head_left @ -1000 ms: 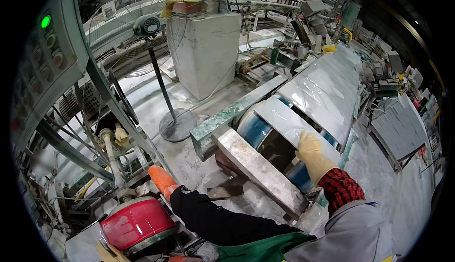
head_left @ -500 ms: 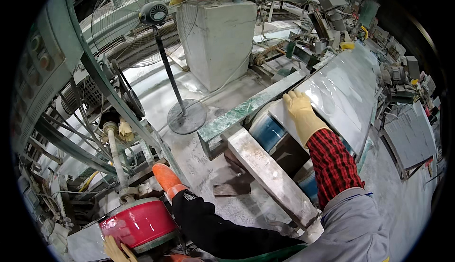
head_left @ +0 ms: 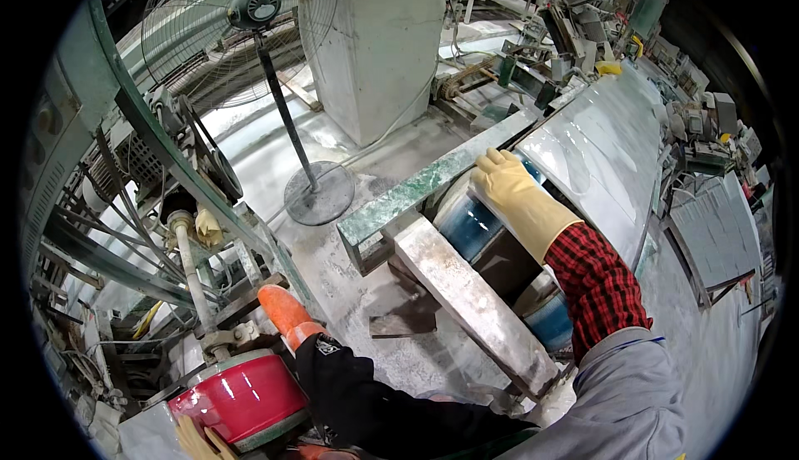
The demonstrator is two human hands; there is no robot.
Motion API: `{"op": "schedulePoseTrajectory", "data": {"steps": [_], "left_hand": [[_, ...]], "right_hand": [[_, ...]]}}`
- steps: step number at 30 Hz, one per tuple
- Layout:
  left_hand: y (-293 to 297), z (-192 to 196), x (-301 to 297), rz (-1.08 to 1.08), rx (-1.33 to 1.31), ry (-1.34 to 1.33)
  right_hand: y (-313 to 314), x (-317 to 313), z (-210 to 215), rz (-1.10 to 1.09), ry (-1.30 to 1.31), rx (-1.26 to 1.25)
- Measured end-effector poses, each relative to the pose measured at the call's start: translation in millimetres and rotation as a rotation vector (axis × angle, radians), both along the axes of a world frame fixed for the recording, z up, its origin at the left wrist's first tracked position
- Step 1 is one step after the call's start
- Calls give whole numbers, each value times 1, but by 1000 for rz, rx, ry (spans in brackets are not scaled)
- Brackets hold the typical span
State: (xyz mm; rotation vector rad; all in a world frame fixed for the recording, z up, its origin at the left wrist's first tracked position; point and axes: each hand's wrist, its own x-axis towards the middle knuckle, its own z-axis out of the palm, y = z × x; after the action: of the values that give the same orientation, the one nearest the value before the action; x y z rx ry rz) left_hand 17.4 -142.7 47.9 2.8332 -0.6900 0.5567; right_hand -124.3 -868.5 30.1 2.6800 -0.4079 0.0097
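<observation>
In a yellow rubber glove, my right hand (head_left: pixel 516 198) reaches from a red-and-black plaid sleeve over a machine frame with blue rollers (head_left: pixel 470 231). Its fingers curl over a pale slab, mostly hidden under the glove with only a thin light edge showing. Just beyond lies a large wet white slab (head_left: pixel 591 160). At the lower left, my left hand (head_left: pixel 200 442) in a beige glove shows only its stretched fingers, touching or very near a red roller (head_left: pixel 241 398). The rest of that hand is out of view.
My leg in black trousers and an orange boot (head_left: pixel 287 314) stand between the red roller and a heavy metal bar (head_left: pixel 470 302). A fan on a round base (head_left: pixel 320 194) is ahead, before a white block (head_left: pixel 366 69). A green control cabinet (head_left: pixel 83 94) rises at left.
My right hand has shifted left and back from the large white slab's edge. Less of the pale slab shows, and more blue roller is exposed. My left hand stays by the red roller.
</observation>
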Motion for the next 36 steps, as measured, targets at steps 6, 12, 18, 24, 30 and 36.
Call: {"op": "schedulePoseTrajectory", "data": {"steps": [6, 12, 18, 24, 30, 36], "left_hand": [[1, 1, -8, 2, -125, -17], [47, -48, 6, 69, -261, -4], [40, -50, 12, 29, -125, -93], [13, -37, -7, -98, -275, -160], [19, -24, -8, -213, -438, -249], [37, -17, -16, 88, -38, -240]], "right_hand": [[-21, -15, 14, -482, 70, -56], [-39, -124, 22, -651, -147, -49], [48, -337, 4, -800, -170, -8], [123, -406, -48, -839, -49, 155], [126, -402, -73, -887, -701, 211], [135, -392, -74, -899, -688, 286]]}}
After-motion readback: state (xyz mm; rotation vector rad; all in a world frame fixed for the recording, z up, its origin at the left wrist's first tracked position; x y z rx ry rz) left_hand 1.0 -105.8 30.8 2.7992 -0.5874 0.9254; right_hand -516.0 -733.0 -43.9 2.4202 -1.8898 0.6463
